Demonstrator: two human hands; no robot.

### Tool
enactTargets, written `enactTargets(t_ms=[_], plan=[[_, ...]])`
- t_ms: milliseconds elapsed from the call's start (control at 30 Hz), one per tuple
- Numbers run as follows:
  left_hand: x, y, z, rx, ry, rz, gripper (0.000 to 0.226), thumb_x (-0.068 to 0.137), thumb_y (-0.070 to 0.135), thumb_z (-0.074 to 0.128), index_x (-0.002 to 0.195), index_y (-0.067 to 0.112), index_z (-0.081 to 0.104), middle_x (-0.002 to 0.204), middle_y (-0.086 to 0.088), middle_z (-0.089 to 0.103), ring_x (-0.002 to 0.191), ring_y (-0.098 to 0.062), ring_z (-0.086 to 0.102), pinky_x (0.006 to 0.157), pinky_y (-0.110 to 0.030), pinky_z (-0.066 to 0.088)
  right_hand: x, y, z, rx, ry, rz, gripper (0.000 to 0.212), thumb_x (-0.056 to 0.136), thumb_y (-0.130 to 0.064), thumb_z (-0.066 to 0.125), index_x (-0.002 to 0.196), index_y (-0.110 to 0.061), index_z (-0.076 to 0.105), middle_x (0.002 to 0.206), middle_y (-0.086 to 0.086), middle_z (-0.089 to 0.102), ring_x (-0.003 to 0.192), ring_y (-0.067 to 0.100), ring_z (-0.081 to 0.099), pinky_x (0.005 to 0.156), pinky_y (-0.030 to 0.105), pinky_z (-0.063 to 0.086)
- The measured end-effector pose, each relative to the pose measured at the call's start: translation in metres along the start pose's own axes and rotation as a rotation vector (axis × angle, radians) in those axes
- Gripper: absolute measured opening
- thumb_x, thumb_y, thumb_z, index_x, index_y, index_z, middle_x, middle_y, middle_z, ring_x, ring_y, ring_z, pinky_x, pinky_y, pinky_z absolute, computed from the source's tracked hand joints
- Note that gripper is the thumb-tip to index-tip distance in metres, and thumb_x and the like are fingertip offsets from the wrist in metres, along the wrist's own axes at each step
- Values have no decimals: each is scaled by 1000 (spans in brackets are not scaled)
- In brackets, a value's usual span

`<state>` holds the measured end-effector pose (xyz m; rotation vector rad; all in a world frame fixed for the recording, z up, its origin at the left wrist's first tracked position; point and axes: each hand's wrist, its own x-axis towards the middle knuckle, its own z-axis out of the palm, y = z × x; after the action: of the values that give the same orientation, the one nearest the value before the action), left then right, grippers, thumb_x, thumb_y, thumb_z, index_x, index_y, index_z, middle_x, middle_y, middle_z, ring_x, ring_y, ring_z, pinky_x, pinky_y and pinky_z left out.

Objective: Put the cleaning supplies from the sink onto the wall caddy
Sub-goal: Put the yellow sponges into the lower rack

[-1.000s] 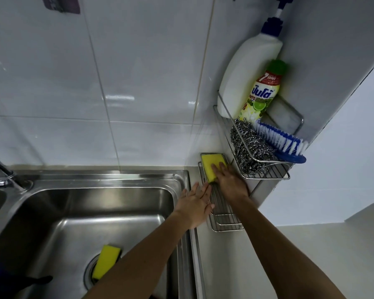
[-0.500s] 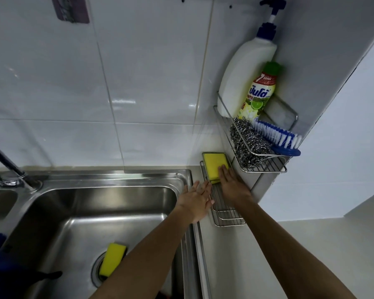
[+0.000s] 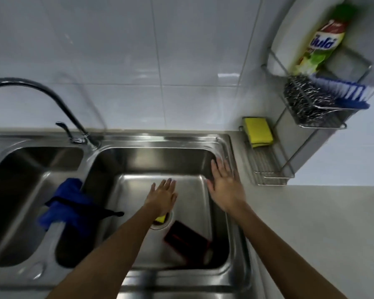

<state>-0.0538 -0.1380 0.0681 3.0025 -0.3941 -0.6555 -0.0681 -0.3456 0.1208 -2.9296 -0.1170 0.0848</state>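
Observation:
A yellow sponge (image 3: 258, 132) lies on the lower shelf of the wire wall caddy (image 3: 268, 169). The upper shelf (image 3: 320, 124) carries a steel scourer (image 3: 304, 100), a blue brush (image 3: 345, 96), a green dish-soap bottle (image 3: 317, 48) and a white pump bottle (image 3: 289, 39). In the right sink basin (image 3: 138, 190) a second yellow sponge (image 3: 160, 219) peeks out by the drain, mostly hidden under my left hand (image 3: 162, 197), which hovers open above it. A dark red item (image 3: 186, 239) lies in the basin nearby. My right hand (image 3: 225, 184) is open over the basin's right rim, holding nothing.
A curved chrome faucet (image 3: 52, 100) stands behind the divider between the two basins. A blue cloth (image 3: 67, 201) hangs over that divider, with a dark strap trailing right. The left basin (image 3: 20, 190) lies beside it. Grey countertop (image 3: 322, 234) stretches to the right of the sink.
My right hand let go of the yellow sponge on the caddy's lower shelf and drew back to the sink rim. My left hand moved down into the basin over the second sponge. The view swung left.

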Motion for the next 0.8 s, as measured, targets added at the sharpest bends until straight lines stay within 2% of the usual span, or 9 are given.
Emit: enactTargets(t_ms=[167, 333, 433, 600, 800], plan=[[-31, -53, 51, -7, -189, -130, 61, 102, 35, 25, 155, 12, 4, 164, -7, 2, 151, -25, 9, 119, -49, 12, -6, -57, 66, 12, -203, -51, 68, 97, -42, 34, 153, -19, 5, 163, 0, -1, 150, 21, -3, 119, 44, 9], [-50, -71, 96, -29, -366, -122, 66, 102, 33, 30, 154, 7, -2, 163, -11, -4, 151, -27, 6, 119, -48, 15, -1, -98, 126, 10, -357, -76, 67, 96, -37, 37, 153, -21, 6, 163, 0, -1, 150, 21, 1, 118, 45, 11], [-45, -76, 117, -44, -415, -161, 70, 101, 32, 33, 154, 8, -5, 163, -11, -10, 151, -29, 0, 120, -49, 11, 8, -111, 160, -4, -426, -91, 67, 96, -32, 40, 153, -25, 5, 162, 2, -3, 149, 27, 2, 117, 46, 18], [-19, -87, 141, -14, -391, -230, 88, 95, 49, 42, 152, 12, -14, 161, -9, -18, 151, -29, -9, 120, -51, 6, 24, -132, 200, 41, -402, -48, 69, 96, -26, 43, 150, -39, 4, 162, 7, -11, 144, 46, 4, 115, 47, 24], [-3, -93, 161, -45, -379, -255, 94, 93, 55, 43, 150, 19, -21, 159, -6, -26, 149, -28, -17, 120, -50, 4, 37, -152, 241, 102, -321, 106, 67, 93, -41, 45, 150, -39, 10, 161, 8, -10, 142, 46, 9, 112, 51, 32]])
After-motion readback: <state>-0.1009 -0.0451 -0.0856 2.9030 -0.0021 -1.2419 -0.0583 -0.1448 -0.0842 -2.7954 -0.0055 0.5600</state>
